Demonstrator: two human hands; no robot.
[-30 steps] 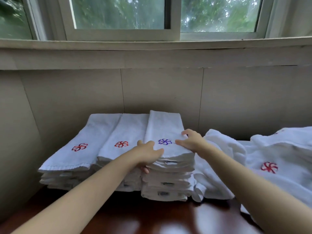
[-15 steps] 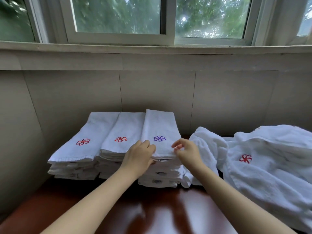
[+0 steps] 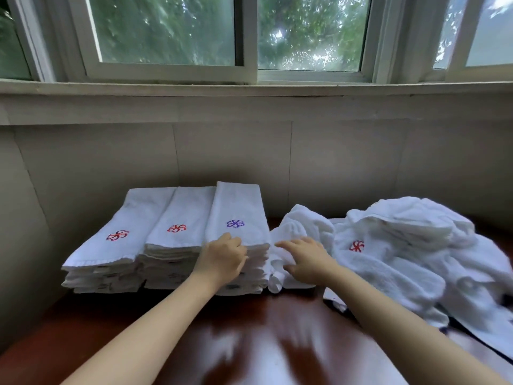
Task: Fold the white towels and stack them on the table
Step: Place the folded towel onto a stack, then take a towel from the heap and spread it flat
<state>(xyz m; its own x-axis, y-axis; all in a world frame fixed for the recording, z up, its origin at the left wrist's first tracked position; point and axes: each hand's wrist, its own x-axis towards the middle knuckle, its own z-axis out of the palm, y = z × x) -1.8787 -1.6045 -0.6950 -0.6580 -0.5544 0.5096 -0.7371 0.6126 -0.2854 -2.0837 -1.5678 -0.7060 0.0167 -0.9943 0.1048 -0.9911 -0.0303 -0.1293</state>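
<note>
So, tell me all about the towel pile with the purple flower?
The purple-flower pile is white terry cloth in several folded layers, the rightmost of three stacks on the glossy dark table by the wall. The left hand rests on its near end; the middle stack and a loose towel flank it.

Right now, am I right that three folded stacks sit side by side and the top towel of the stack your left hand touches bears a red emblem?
Not quite: the head view shows that the emblem on the top towel of the stack that the left hand touches is purple, not red. The rest holds.
</note>
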